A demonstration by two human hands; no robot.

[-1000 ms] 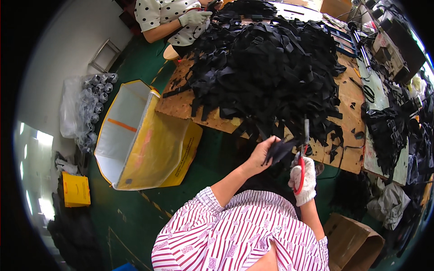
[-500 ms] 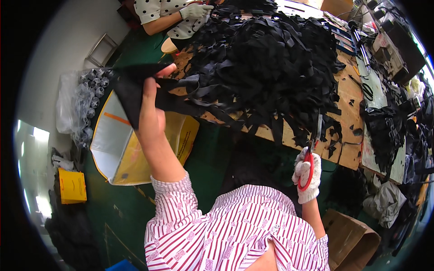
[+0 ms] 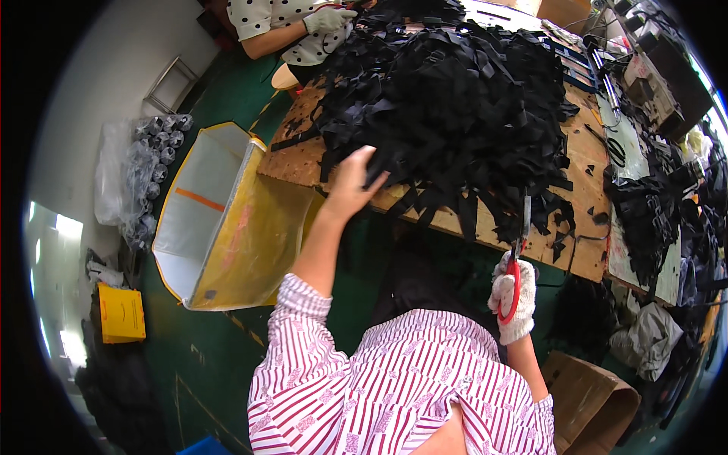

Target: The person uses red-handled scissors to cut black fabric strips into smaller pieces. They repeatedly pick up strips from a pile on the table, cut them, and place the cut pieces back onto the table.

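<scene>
A large tangled heap of black fabric strips (image 3: pixel 455 114) covers most of the wooden table (image 3: pixel 292 161). My bare left hand (image 3: pixel 355 184) is at the heap's near left edge, its fingers apart, with nothing seen in it; the fingertips reach toward the strips, and I cannot tell whether they touch. My right hand (image 3: pixel 516 299), in a white knitted glove, holds red-handled scissors (image 3: pixel 509 292) by the handles. The scissor blades point away from me, over the table's front edge beside loose hanging strips.
A yellow bin with a pale lining (image 3: pixel 250 227) stands left of the table. Across the far left corner works a person in a dotted top (image 3: pixel 322 45). Black-handled scissors (image 3: pixel 616 152) lie on the right. A cardboard box (image 3: pixel 591 406) sits on the floor at right.
My left hand has let go of a black fabric piece it held over the bin and moved right to the heap. My right hand with the scissors has barely shifted.
</scene>
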